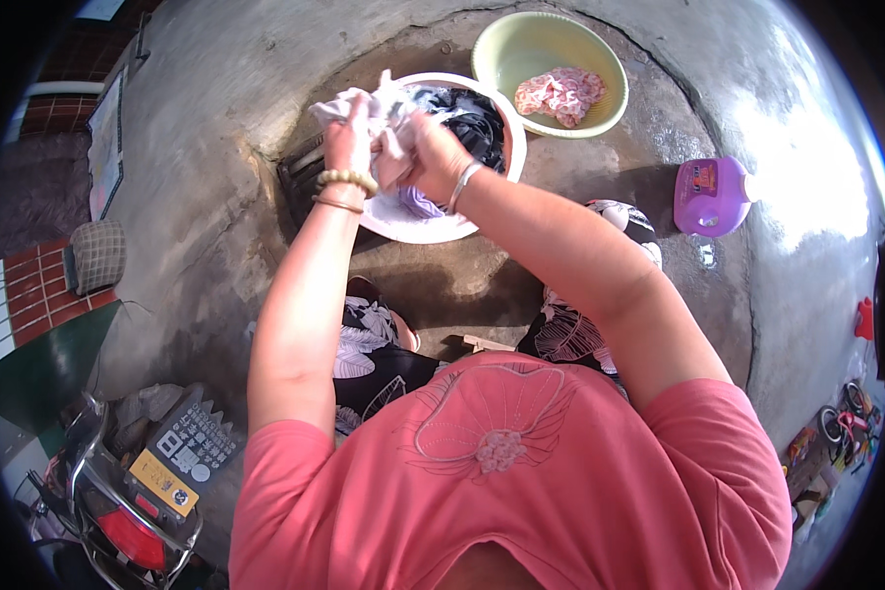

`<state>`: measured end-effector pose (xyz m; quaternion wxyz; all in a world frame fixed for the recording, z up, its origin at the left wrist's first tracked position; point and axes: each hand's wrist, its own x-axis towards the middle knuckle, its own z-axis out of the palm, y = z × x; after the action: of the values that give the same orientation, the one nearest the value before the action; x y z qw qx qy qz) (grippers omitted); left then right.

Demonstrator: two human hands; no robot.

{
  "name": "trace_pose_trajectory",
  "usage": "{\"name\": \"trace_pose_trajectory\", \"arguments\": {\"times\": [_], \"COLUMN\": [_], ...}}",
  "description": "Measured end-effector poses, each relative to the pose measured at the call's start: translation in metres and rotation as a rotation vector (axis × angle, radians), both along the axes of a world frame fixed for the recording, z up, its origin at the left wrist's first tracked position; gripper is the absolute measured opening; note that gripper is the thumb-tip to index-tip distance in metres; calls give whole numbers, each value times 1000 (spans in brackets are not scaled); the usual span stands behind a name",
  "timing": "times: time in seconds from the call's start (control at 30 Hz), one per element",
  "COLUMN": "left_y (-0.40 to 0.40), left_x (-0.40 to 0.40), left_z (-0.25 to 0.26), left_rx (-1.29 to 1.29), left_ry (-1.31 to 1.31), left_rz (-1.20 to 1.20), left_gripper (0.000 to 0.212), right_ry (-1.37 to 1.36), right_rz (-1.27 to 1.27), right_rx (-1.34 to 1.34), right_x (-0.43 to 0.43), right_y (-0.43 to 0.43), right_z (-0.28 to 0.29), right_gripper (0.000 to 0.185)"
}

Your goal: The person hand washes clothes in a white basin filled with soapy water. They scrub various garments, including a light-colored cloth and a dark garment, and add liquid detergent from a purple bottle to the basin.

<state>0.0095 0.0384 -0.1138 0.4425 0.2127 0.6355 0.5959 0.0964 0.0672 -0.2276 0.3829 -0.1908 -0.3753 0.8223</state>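
Note:
Both hands are raised over a round white plastic basin (516,147). My left hand (440,158), with a silver bangle at the wrist, grips one part of a wet, pale pink-white cloth (389,122). The other part is bunched in my right hand (348,144), which has a beaded bracelet and a thin bangle above it. Motion blurs the fingers and the cloth. In the basin lie dark wet clothes (479,129) with suds, and a lilac cloth (419,203) is at its near side, partly hidden by my left hand.
A pale green basin (490,55) holding a pink patterned cloth (560,96) touches the white basin's right side. A purple detergent jug (708,198) lies on the wet concrete floor at right. A motorcycle's rear (133,535) and a printed box (184,450) are at lower left.

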Motion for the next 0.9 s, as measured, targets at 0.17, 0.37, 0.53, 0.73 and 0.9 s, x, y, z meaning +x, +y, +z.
{"name": "trace_pose_trajectory", "arguments": {"times": [0.17, 0.37, 0.53, 0.73, 0.9], "left_y": [-38, -27, -21, -19, -13], "left_x": [12, 0, 19, 19, 20], "left_z": [-8, -20, -11, -2, 1], "left_rx": [434, 495, 472, 409, 322], "left_ry": [386, 1039, 1134, 1137, 1079], "left_rz": [-288, -322, -227, -161, -160], "left_gripper": [34, 42, 36, 29, 25], "right_ry": [220, 586, 751, 373, 366], "right_rz": [190, 427, 526, 435, 360], "right_rx": [-173, -384, -762, -590, -488], "right_x": [4, -5, -4, 9, 12], "right_y": [22, 16, 20, 2, -4], "right_z": [21, 63, 52, 90, 88], "right_gripper": [32, 27, 40, 33, 38]}}
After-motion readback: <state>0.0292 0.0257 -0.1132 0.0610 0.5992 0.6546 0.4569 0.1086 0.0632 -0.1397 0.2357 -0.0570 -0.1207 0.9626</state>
